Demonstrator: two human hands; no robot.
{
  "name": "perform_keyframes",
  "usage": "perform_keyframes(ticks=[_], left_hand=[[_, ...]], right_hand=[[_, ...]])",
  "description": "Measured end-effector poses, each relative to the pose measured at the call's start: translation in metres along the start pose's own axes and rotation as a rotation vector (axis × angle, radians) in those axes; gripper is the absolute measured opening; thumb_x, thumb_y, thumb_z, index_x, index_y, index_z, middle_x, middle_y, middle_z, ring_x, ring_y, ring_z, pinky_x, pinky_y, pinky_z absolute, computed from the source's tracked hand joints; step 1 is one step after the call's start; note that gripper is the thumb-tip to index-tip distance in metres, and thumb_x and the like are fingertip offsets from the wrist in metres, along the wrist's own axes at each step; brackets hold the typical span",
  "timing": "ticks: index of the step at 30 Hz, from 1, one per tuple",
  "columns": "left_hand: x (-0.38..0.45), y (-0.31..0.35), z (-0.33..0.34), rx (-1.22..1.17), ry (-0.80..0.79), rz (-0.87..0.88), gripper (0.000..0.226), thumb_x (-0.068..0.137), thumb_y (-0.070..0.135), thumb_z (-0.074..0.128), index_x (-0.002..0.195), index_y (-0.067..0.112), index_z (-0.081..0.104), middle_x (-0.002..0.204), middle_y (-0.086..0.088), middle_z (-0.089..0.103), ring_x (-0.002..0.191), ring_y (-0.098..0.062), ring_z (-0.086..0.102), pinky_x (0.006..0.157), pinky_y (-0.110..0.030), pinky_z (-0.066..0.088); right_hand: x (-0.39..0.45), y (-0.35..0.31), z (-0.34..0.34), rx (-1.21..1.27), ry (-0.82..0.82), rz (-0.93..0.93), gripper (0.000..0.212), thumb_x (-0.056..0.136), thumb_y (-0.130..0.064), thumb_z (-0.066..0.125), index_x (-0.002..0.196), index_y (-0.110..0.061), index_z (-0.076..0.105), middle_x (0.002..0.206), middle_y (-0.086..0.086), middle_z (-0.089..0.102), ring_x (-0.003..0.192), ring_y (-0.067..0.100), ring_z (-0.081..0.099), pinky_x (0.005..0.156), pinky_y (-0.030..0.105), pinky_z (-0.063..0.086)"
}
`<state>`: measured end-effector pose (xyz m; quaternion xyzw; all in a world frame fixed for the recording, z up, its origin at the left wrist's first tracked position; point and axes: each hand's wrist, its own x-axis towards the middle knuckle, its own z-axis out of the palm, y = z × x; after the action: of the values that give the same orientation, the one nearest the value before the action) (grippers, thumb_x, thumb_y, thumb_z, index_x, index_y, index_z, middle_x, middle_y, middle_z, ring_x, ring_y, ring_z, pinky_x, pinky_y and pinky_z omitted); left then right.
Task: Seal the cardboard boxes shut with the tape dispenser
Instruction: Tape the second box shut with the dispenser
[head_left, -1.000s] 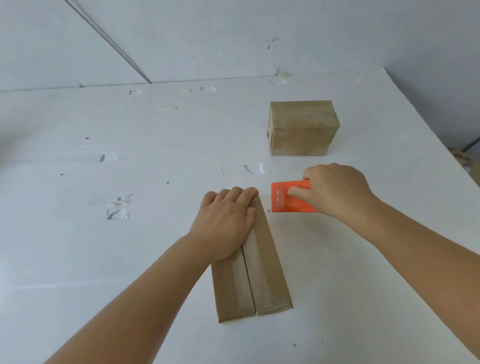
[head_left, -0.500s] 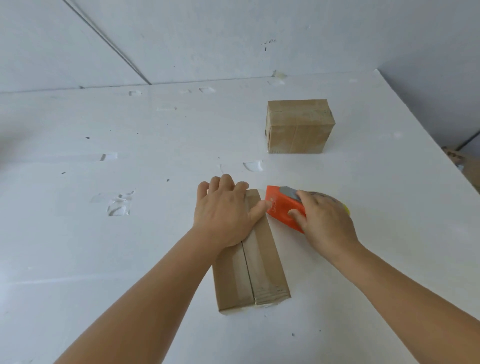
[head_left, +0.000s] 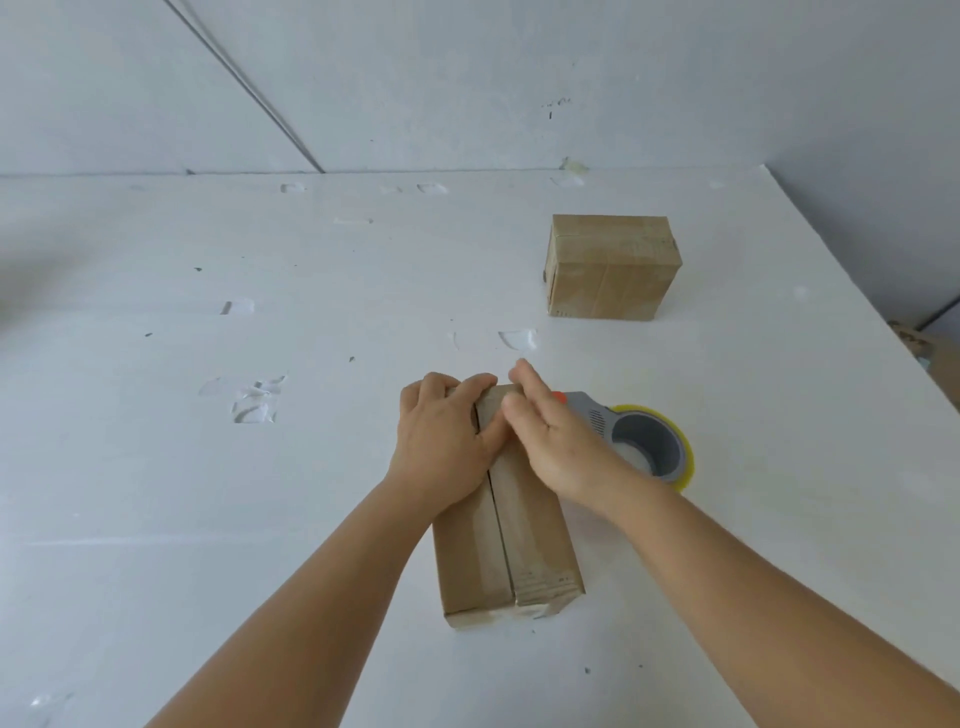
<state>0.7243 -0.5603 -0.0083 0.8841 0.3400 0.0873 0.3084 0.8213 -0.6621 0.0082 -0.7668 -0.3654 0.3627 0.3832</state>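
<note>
A long cardboard box (head_left: 530, 545) lies in front of me on the white table (head_left: 182, 519), its two top flaps meeting along a middle seam. My left hand (head_left: 441, 441) holds its far end, fingers bent over the far edge. My right hand (head_left: 556, 441) rests on the right flap with straight fingers. The tape dispenser (head_left: 644, 447), grey with an orange tip and a roll of yellowish clear tape, lies on the table just right of the box, partly hidden behind my right hand. A second, squat cardboard box (head_left: 610, 270) stands farther back on the right.
Small scraps of clear tape (head_left: 254, 405) stick to the table on the left and near the back. The table's right edge (head_left: 857, 364) runs diagonally, with a piece of cardboard (head_left: 930, 353) beyond it. A white wall rises behind the table.
My right hand brought the dispenser to the box, let go of it on the table, and moved onto the right flap. My left hand's fingers went from flat to bent over the far edge.
</note>
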Motion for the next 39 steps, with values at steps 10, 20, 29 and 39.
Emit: perform_keyframes(ticks=[10, 20, 29, 39], left_hand=[[-0.009, -0.015, -0.003, -0.649, -0.048, -0.308, 0.061, 0.082, 0.04, 0.069, 0.131, 0.026, 0.035, 0.115, 0.008, 0.055, 0.098, -0.005, 0.058, 0.075, -0.019, 0.049], [-0.004, -0.026, -0.011, -0.277, -0.13, -0.319, 0.09, 0.057, 0.082, 0.058, 0.13, 0.031, 0.048, 0.132, 0.012, 0.055, 0.118, -0.011, 0.054, 0.101, -0.036, 0.044], [0.011, -0.019, -0.021, 0.071, -0.109, 0.019, 0.056, 0.083, 0.063, 0.053, 0.122, 0.022, 0.054, 0.114, 0.004, 0.058, 0.106, -0.016, 0.054, 0.095, -0.036, 0.044], [-0.036, 0.008, -0.029, 0.115, 0.012, -0.115, 0.088, 0.087, 0.065, 0.041, 0.151, 0.015, 0.006, 0.158, -0.006, 0.007, 0.145, -0.024, 0.007, 0.115, -0.041, 0.017]], right_hand=[[0.009, 0.029, 0.014, -0.056, 0.058, 0.089, 0.062, 0.097, -0.054, 0.032, 0.152, -0.032, 0.017, 0.154, -0.007, 0.031, 0.141, 0.014, 0.03, 0.116, 0.038, 0.026], [0.011, 0.023, 0.01, -0.143, 0.075, 0.057, 0.062, 0.097, -0.05, 0.039, 0.151, -0.029, 0.016, 0.152, -0.002, 0.034, 0.135, 0.016, 0.038, 0.101, 0.027, 0.033], [0.015, 0.009, -0.001, -0.122, 0.003, 0.073, 0.044, 0.096, -0.042, 0.044, 0.137, -0.028, 0.037, 0.12, -0.001, 0.056, 0.106, 0.015, 0.055, 0.087, 0.029, 0.046], [-0.012, -0.001, -0.013, -0.298, 0.12, -0.019, 0.05, 0.102, -0.039, 0.033, 0.128, 0.001, 0.047, 0.128, 0.019, 0.056, 0.12, 0.033, 0.05, 0.097, 0.04, 0.039]])
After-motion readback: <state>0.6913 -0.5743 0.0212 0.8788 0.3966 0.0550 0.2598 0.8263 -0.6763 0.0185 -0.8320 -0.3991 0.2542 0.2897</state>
